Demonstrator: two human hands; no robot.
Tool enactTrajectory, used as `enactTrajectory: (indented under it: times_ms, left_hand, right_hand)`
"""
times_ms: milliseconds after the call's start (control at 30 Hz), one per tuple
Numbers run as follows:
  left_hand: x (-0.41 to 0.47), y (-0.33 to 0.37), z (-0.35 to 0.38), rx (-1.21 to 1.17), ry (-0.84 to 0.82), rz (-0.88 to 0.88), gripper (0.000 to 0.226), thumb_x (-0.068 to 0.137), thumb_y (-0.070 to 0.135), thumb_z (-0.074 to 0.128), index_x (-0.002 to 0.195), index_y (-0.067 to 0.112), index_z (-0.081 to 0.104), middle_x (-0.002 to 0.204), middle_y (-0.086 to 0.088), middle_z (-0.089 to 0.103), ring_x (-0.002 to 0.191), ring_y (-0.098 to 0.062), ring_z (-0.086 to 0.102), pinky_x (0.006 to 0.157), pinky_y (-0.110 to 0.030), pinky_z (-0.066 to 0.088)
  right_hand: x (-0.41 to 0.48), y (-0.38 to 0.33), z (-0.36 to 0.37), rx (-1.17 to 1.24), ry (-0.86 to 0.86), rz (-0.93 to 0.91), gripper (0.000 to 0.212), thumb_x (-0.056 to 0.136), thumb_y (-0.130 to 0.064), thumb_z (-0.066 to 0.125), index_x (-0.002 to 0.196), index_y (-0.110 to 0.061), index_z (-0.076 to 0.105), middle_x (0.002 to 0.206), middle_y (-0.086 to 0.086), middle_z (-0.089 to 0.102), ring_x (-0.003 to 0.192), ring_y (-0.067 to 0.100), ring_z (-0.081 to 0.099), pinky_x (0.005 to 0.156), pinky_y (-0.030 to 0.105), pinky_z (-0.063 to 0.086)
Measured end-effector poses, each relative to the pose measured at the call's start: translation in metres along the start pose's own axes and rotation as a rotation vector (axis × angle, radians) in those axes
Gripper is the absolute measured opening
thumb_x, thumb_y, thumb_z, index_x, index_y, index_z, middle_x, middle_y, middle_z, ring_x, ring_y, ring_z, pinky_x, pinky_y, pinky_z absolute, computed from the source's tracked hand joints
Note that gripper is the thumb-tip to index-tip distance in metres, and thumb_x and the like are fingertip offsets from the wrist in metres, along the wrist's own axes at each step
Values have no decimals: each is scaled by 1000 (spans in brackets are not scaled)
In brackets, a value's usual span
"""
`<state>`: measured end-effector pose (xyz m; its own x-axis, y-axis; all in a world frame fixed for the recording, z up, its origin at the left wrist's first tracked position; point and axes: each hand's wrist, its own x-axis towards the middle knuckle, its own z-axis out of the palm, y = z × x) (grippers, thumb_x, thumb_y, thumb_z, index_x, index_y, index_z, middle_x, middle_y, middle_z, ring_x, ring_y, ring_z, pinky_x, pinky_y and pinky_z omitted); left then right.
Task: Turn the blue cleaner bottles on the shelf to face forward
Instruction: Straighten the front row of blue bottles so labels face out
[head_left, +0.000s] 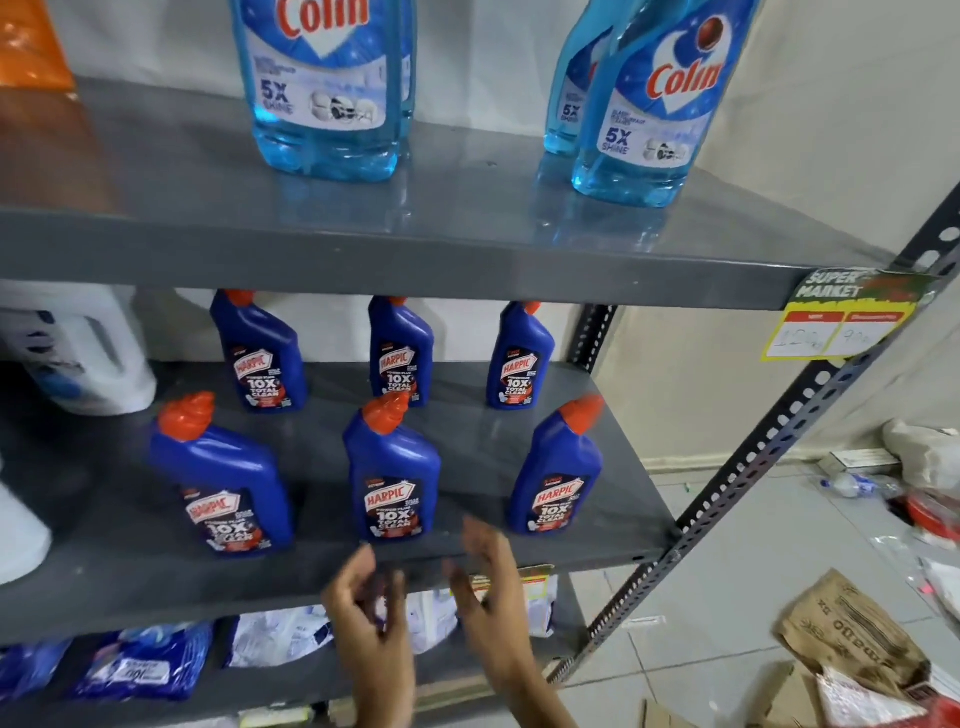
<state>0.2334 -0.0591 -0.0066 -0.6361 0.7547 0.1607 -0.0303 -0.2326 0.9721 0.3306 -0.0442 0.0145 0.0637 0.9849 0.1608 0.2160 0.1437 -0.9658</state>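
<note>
On the middle shelf (519, 564) stand 6 dark blue bottles with orange caps, in 2 rows of 3, all upright, their labels turned to the front. On the upper shelf (415, 244) there are 2 pairs of light blue bottles, so 4 in all. Both hands are in front of the shelf edge and hold nothing. The left hand (363, 597) has its fingers loosely curled and apart; the right hand (485, 566) is open with fingers spread. The front middle bottle (392, 475) stands just behind and above the fingertips, not touched.
</note>
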Motion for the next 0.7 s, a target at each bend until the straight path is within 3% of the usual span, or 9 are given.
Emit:
enactTrajectory:
  times_ms: [33,100,167,233,333,467,567,700]
  left_hand:
    - [13,2,-7,8,5,12,52,80,-1,63,108,39,47,112,12,49,100,11,52,85,-4,43]
    - [40,7,-16,44,-82,29,50,81,2,61,120,29,45,119,14,46,109,4,49,92,-7,41]
    - [63,7,-21,97,-203,12,54,80,12,63,128,23,40,126,7,45,116,-3,47,96,-14,41]
    - [77,4,-25,143,-299,-24,52,82,15,63,129,18,42,131,-4,48,117,-10,49,95,-20,41]
    - [88,1,-28,202,-330,-16,45,83,17,63,125,12,48,126,-9,56,113,-14,55,85,-5,43]
    - [91,1,-24,214,-317,6,41,81,19,66,119,13,52,118,-5,60,107,-12,58,83,-4,44]
    - [90,9,-17,212,-344,19,36,81,16,67,113,12,53,109,-4,62,97,1,59,77,-2,44]
    - [86,13,-12,203,-354,26,31,80,13,67,107,15,51,100,1,60,89,16,56,71,-1,44]
  right_hand:
    - [9,-3,9,0,-36,-2,44,81,-19,57,119,-38,46,117,-3,57,107,6,55,87,17,46]
    - [29,-11,20,110,-48,45,52,86,-9,59,130,-28,40,129,1,51,117,11,52,86,14,48]
    - [47,-18,25,170,-88,66,54,86,1,56,135,-12,35,133,8,49,121,20,51,81,10,48]
    - [58,-18,28,134,-135,51,50,86,2,56,132,-7,39,131,13,54,118,24,54,80,11,49]
    - [61,-15,31,106,-152,42,40,87,0,55,125,-9,47,123,14,61,114,27,58,85,16,50]
    - [59,-13,28,127,-136,20,35,87,1,55,120,-10,51,118,13,63,112,23,58,94,31,49]
    - [59,-12,23,152,-118,34,31,88,2,53,115,-12,52,116,15,63,110,22,59,91,27,49]
    - [61,-12,17,142,-125,62,33,89,0,52,120,-9,50,118,13,63,101,2,61,90,20,50]
